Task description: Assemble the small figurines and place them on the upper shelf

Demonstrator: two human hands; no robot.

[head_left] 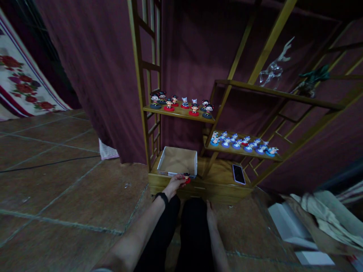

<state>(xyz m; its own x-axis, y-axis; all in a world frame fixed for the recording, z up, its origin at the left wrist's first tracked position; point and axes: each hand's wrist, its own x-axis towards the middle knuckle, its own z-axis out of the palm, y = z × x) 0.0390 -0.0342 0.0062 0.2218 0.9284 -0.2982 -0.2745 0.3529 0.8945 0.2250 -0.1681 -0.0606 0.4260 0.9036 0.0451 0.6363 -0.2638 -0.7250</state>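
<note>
My left hand [176,183] is closed on a small figurine [186,177] with dark hair and a red base, just in front of an open cardboard box [177,161]. A dark band circles that wrist. Against the side of my knee rests my right hand [210,212], its visible fingers stretched out and holding nothing; part of it is hidden. On the upper left shelf [181,114] stand several figurines [194,109] with red or dark bases. The lower right shelf [244,152] bears several blue and white figurines [226,142].
A phone [238,174] lies on the cabinet's bottom board, right of the box. Higher up are a clear deer ornament [272,73] and a dark green ornament [313,81]. White boxes [290,224] and cloth lie on the floor at right. A cable [51,164] crosses the tiles at left.
</note>
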